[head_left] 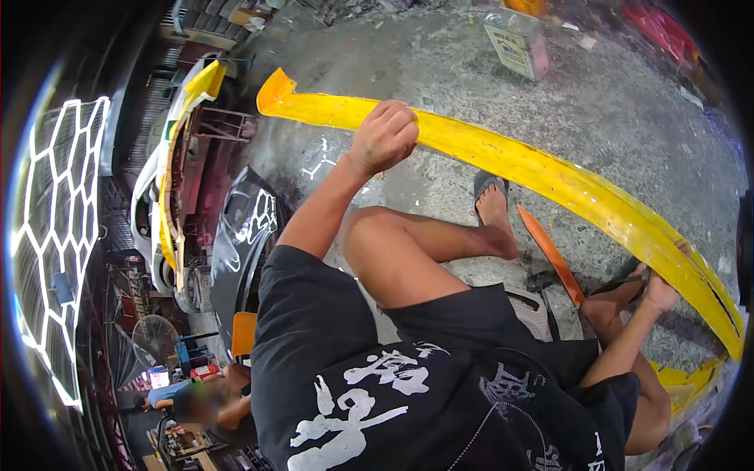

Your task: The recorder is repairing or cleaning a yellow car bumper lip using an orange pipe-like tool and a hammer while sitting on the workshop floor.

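A long, curved yellow panel strip (pixel 503 157), scuffed and dotted with dark specks, stretches across in front of me from the upper left to the right. It resembles a piece of vehicle bodywork, and its left end turns up in an orange-yellow tab. My left hand (pixel 385 135) is closed over it left of its middle. Toward its right end, my right hand (pixel 661 292) grips the lower edge, with fingers partly hidden behind the strip. Below it, an orange blade-shaped strip (pixel 551 255) lies by my feet, touched by neither hand.
A metal can (pixel 516 47) stands on the concrete floor beyond the strip. A black glossy panel (pixel 243 235) and a yellow-and-white body part (pixel 169 173) are at the left. More yellow pieces (pixel 691 377) lie at the lower right. Another person (pixel 200 400) is at lower left.
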A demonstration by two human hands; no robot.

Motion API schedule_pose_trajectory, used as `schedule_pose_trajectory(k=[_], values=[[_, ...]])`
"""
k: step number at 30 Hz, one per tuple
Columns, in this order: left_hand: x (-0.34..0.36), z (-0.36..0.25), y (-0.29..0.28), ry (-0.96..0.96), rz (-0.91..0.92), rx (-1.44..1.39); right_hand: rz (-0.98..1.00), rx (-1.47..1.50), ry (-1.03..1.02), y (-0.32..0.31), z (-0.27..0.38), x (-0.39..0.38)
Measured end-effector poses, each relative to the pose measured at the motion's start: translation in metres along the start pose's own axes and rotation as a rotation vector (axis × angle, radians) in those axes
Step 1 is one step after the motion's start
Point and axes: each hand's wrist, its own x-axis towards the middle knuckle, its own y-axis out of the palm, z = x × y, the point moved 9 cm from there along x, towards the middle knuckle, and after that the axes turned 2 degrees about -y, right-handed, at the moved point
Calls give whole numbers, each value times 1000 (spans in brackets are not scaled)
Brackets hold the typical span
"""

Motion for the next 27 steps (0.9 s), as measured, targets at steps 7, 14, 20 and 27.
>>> schedule_pose_trajectory(k=[7, 14, 20, 27], values=[[-10, -24, 2, -127, 28, 124, 575, 606, 298, 27, 7, 4], [-33, -26, 13, -306, -113, 179, 698, 630, 296, 43, 41, -11], [-100, 25, -26, -547, -102, 412, 484, 661, 303, 24, 74, -5], [-174, 103, -62, -783, 196, 682, 410, 705, 323, 9, 78, 4]])
